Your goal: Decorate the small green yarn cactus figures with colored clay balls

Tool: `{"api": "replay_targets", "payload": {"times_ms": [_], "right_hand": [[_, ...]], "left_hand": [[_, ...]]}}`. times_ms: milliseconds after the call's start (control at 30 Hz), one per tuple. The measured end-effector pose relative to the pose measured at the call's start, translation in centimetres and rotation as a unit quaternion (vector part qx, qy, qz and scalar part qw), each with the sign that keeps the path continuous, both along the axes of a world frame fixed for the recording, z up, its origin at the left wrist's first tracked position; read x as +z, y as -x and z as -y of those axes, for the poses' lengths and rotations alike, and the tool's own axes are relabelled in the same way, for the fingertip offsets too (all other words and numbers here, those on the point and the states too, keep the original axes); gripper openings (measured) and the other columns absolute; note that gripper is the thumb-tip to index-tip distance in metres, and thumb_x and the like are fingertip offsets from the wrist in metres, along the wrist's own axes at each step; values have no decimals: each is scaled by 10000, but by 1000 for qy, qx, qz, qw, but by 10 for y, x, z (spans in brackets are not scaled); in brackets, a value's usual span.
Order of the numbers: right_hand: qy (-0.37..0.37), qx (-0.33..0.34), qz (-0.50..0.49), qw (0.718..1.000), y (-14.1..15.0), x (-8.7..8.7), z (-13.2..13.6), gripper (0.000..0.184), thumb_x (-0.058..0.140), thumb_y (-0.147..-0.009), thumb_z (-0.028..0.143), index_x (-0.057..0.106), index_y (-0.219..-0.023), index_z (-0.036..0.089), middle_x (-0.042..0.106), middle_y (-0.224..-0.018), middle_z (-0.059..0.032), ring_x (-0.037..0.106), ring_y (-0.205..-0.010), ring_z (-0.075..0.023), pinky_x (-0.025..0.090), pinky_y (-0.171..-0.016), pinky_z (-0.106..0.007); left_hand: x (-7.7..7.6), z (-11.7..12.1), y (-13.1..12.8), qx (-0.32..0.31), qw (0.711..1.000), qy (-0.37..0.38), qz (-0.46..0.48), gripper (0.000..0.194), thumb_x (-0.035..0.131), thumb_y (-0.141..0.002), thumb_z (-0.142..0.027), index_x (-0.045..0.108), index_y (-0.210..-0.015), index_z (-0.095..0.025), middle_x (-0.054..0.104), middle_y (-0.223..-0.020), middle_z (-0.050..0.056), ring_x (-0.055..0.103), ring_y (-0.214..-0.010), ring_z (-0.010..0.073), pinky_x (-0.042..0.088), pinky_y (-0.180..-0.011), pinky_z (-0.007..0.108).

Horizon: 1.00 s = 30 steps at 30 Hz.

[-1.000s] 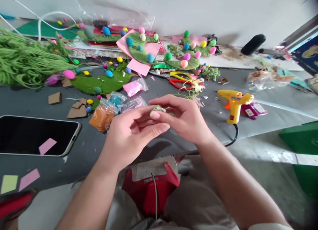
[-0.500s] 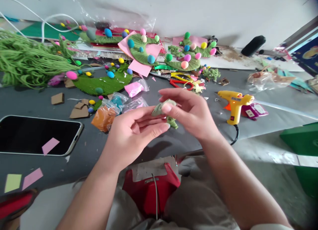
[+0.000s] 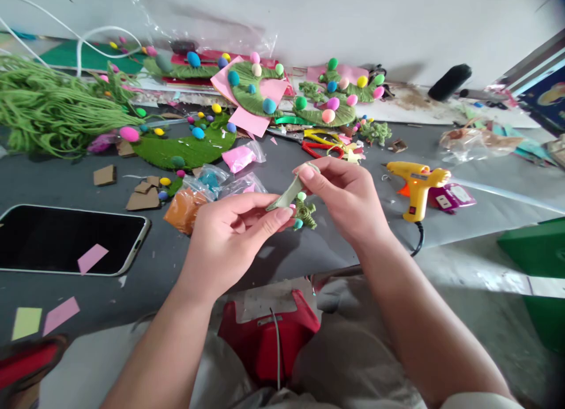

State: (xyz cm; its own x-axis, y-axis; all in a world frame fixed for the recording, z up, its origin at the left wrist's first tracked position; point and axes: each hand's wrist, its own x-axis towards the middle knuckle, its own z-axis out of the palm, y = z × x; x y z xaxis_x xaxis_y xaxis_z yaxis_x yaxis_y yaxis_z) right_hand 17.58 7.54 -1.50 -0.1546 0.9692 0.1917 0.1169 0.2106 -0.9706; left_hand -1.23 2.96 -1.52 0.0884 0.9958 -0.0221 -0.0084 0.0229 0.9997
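A pale green strip [image 3: 291, 192], perhaps ribbon or tape, is stretched between my two hands above the table. My left hand [image 3: 238, 232] pinches its lower end between thumb and fingers. The upper end is gripped by my right hand [image 3: 339, 191], thumb on top. Just behind and below the strip, a small green yarn-wrapped piece [image 3: 305, 213] with little coloured balls shows on the table, partly covered by my left fingertips. Bags of orange [image 3: 185, 209] and pink [image 3: 238, 157] material lie close to my left hand.
A yellow hot glue gun [image 3: 417, 182] stands at right, its cord hanging over the edge. Red-handled scissors [image 3: 324, 149] lie ahead. At left are a phone [image 3: 66, 238] and a heap of green yarn [image 3: 48, 106]. Green yarn-wrapped crescents [image 3: 242, 94] with coloured balls line the back.
The strip, bunched between my fingers before, is now drawn out straight as my hands have moved slightly apart. More of the small yarn-wrapped piece is visible.
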Motion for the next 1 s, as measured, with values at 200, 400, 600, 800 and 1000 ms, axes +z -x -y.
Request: {"api": "replay_targets", "payload": {"times_ms": [200,400,600,800,1000], "right_hand": [[38,123,1,992,12,4,8,458,847,-797,509,773,-1143,218,786,-1090,-65,732,-952,-198,608,-799,-315],[26,53,-10,998,3,-2,1,401,791,-818,590,802,-907,199,763,-855,-42,702,-776,-169,583,-685,-298],[30,68,2,997,-5,3,1,392,780,-849,563,804,-1049,226,784,-997,-46,720,-856,-169,592,-744,-294],[17,116,18,993,11,8,12,361,815,-820,529,820,-955,195,789,-953,-54,712,-845,-172,572,-715,-277],[-8,0,-10,1000,-1,1,2,348,811,-818,551,800,-853,205,753,-803,-31,675,-738,-158,550,-649,-286]], "left_hand": [[-10,0,-1,3,999,-26,44,423,936,-707,-298,794,-1099,-225,814,-1107,50,788,-993,256,671,-877,334],[-8,0,0,10,999,-31,-11,106,839,-838,-323,824,-905,-242,810,-820,-1,790,-760,191,665,-742,265],[-5,1,4,9,1000,-8,6,165,861,-812,-307,824,-953,-230,825,-891,18,799,-809,209,672,-777,280],[-8,0,2,-32,999,-22,-3,276,909,-749,-255,822,-1011,-247,827,-960,-7,798,-876,188,656,-778,213],[-8,0,3,6,999,-32,-14,78,848,-832,-285,836,-902,-249,818,-832,-17,790,-757,155,647,-718,188]]}}
